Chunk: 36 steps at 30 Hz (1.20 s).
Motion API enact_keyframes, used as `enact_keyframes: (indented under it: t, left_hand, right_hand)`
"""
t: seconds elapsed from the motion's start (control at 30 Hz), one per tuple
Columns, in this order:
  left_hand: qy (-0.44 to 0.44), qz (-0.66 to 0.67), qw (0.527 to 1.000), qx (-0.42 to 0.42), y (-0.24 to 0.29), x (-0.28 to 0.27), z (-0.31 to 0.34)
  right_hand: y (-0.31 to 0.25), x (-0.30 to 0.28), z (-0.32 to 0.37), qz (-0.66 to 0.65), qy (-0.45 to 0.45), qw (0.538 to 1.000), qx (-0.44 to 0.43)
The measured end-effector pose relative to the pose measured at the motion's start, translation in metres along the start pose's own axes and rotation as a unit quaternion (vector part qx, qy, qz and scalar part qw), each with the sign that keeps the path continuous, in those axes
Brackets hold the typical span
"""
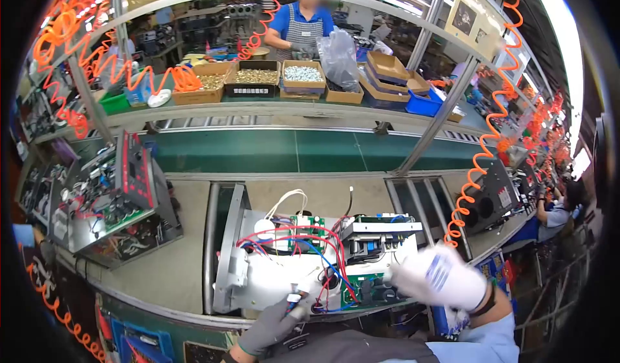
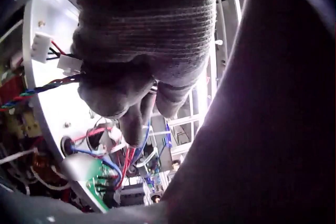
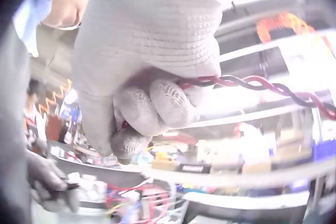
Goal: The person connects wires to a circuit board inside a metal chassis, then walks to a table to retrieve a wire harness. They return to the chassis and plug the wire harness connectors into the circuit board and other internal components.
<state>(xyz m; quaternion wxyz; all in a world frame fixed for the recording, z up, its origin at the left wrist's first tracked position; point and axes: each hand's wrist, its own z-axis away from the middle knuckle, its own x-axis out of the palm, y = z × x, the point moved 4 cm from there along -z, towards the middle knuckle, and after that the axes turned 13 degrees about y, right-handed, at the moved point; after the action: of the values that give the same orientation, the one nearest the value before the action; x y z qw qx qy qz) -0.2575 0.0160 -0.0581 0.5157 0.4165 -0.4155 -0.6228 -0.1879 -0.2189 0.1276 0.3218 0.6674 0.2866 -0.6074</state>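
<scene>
An open metal equipment chassis (image 1: pixel 265 276) lies on the bench, with red and blue wires (image 1: pixel 339 253) looping over its circuit boards (image 1: pixel 368 291). My left hand (image 1: pixel 271 327), in a grey glove, is at its near edge. Curled fingers there grip a twisted multicoloured wire bundle (image 2: pixel 44 88); white plug connectors (image 2: pixel 41 48) show beside them in the left wrist view. Over the chassis's right end is my white-gloved right hand (image 1: pixel 442 278). It holds a twisted red-and-black wire pair (image 3: pixel 262 84) in its curled fingers, which hide the gripped part.
Another opened unit (image 1: pixel 116 201) stands on the left. Coiled orange air hoses (image 1: pixel 481 163) hang at both sides. Beyond the green conveyor (image 1: pixel 258 150), boxes of small parts (image 1: pixel 255 79) line a shelf, and a person (image 1: pixel 300 27) stands behind it.
</scene>
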Motion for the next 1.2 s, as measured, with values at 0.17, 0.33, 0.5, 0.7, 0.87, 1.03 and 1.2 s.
enact_keyframes:
  t: [0.17, 0.33, 0.5, 0.7, 0.87, 1.03, 1.2]
  left_hand:
    - [-0.057, -0.068, 0.995, 0.043, -0.042, -0.012, -0.046]
    - [0.013, 0.102, 0.991, -0.085, -0.058, -0.015, -0.054]
    - [0.1, 0.175, 0.97, -0.135, -0.061, -0.012, -0.052]
    - [0.13, 0.168, 0.964, -0.159, -0.054, -0.013, -0.051]
    - [0.072, 0.186, 0.965, -0.169, -0.067, -0.012, -0.057]
    - [0.029, 0.178, 0.97, -0.165, -0.061, -0.013, -0.06]
    - [0.011, 0.159, 0.978, -0.134, -0.079, -0.012, -0.062]
  right_hand:
    - [0.063, 0.025, -0.111, 0.116, 0.093, 0.986, -0.078]
    - [0.09, 0.15, -0.184, 0.009, -0.157, 0.986, -0.06]
    - [0.083, 0.183, -0.186, -0.021, -0.235, 0.968, -0.084]
    - [0.09, 0.189, -0.181, -0.07, -0.219, 0.968, -0.103]
    - [0.089, 0.183, -0.179, -0.079, -0.207, 0.97, -0.104]
    - [0.09, 0.191, -0.174, -0.062, -0.233, 0.966, -0.095]
    - [0.089, 0.193, -0.179, -0.066, -0.25, 0.964, -0.069]
